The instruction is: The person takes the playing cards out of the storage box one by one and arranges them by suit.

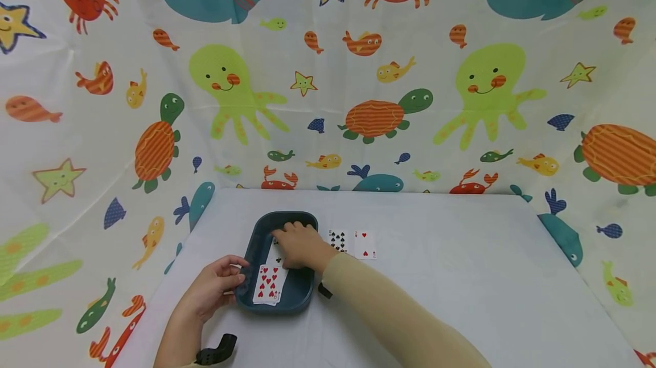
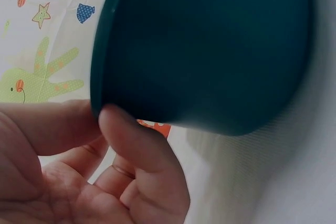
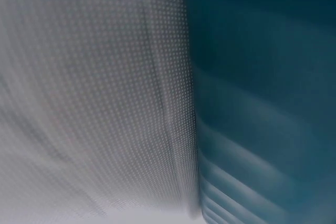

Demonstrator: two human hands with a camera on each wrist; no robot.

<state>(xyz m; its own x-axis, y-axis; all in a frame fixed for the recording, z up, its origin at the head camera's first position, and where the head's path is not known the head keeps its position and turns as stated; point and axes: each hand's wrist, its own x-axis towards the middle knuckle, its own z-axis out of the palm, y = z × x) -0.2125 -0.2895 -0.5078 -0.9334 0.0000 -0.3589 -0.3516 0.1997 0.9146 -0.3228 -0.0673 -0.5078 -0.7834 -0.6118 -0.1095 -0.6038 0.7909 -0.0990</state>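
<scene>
A dark teal tray (image 1: 249, 298) with rounded corners sits on the table, tilting slightly away to the upper right. My left hand (image 1: 217, 282) pinches its left rim between thumb and finger, and the left wrist view shows the tray wall (image 2: 210, 51) up close. Reaching over the right rim, my right hand (image 1: 299, 245) is inside the far half of the tray. It partly covers a black-suited playing card (image 1: 275, 252); its fingertips are hidden, so I cannot tell whether they grip the card. Nearer me, a red hearts card (image 1: 269, 283) lies face up on another card.
Right of the tray, a spades card (image 1: 337, 240) and a two of hearts (image 1: 365, 244) lie face up on the white tabletop (image 1: 461, 277). Behind the table hangs a curtain (image 1: 318, 117) printed with sea animals. The tray's outer wall (image 3: 262, 103) fills half the right wrist view.
</scene>
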